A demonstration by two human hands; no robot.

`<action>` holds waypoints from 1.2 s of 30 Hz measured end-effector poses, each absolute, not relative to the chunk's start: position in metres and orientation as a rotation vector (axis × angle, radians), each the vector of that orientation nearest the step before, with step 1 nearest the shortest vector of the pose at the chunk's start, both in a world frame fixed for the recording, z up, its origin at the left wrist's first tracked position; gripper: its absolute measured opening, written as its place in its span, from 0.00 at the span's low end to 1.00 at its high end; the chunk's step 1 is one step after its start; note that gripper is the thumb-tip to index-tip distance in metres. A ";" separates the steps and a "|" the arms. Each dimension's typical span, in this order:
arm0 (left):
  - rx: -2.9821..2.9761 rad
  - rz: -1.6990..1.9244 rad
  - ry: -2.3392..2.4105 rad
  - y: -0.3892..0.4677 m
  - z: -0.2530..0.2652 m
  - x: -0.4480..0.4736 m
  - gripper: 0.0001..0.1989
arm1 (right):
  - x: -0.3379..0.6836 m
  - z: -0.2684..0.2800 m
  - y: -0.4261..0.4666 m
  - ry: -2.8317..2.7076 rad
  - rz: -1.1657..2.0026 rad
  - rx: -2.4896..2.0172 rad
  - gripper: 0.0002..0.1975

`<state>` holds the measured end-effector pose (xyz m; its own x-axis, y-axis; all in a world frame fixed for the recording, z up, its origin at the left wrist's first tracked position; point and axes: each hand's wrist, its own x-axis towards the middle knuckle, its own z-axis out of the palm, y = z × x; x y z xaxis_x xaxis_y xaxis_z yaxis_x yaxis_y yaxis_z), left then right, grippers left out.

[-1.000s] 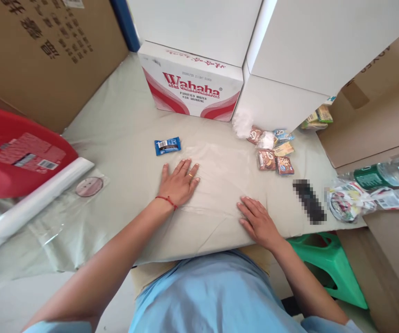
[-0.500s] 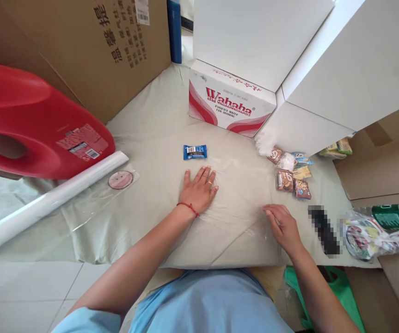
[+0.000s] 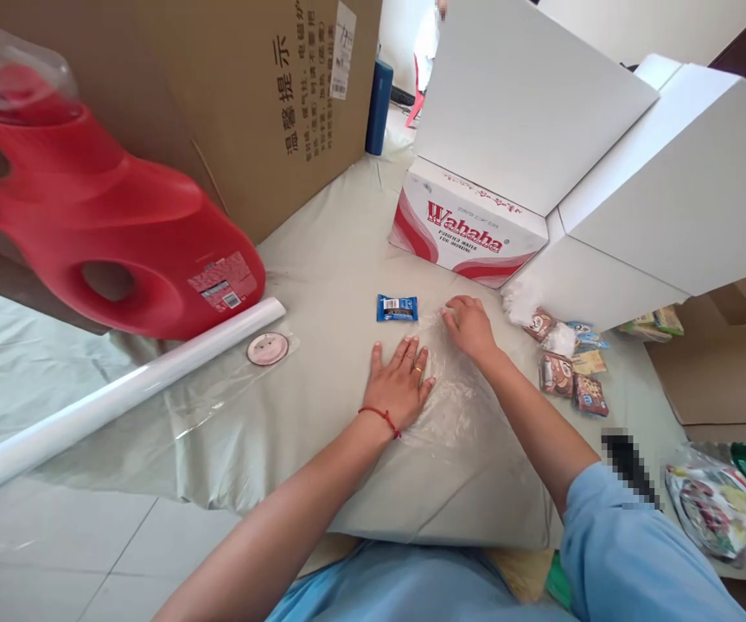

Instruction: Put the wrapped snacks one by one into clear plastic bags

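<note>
My left hand, with a red string bracelet and a ring, lies flat with fingers spread on a thin sheet of clear plastic film. To its right and farther up the table, my right hand has its fingertips pinched together at the film's far edge. The film lies wrinkled between and below the two hands; its full outline is hard to make out. A small snack in a blue wrapper rests on the cloth just beyond my left fingertips, left of my right hand.
On the left lie a white roll and a round pink label, beside a big red jug and a cardboard box. Ahead stands a Wahaha carton. Several wrapped snacks and a blurred black object are at right.
My right hand has moved from the near right up and left toward the blue snack, and the film now shows wrinkles. My left hand stays flat. The view has tilted upward and left.
</note>
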<state>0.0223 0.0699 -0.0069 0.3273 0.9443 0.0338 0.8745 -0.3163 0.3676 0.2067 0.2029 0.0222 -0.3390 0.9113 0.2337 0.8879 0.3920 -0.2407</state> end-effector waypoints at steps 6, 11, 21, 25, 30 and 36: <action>2.267 0.365 1.617 0.072 0.000 0.019 0.31 | 0.146 0.019 0.224 -2.664 0.243 -1.218 0.32; 2.279 0.358 1.619 0.073 -0.002 0.019 0.31 | 0.126 0.028 0.225 -2.645 0.234 -1.295 0.22; 2.244 0.388 1.677 0.075 0.000 0.017 0.33 | 0.237 0.062 0.148 -2.072 0.182 -1.409 0.22; 2.267 0.347 1.691 0.076 -0.002 0.018 0.32 | 0.278 0.041 0.113 -2.049 0.270 -1.562 0.20; 2.291 0.299 1.753 0.076 -0.002 0.020 0.32 | 0.277 0.021 0.094 -2.221 0.347 -1.403 0.19; 2.315 0.203 1.793 0.075 0.004 0.020 0.32 | 0.264 0.007 0.093 -2.268 0.395 -1.320 0.21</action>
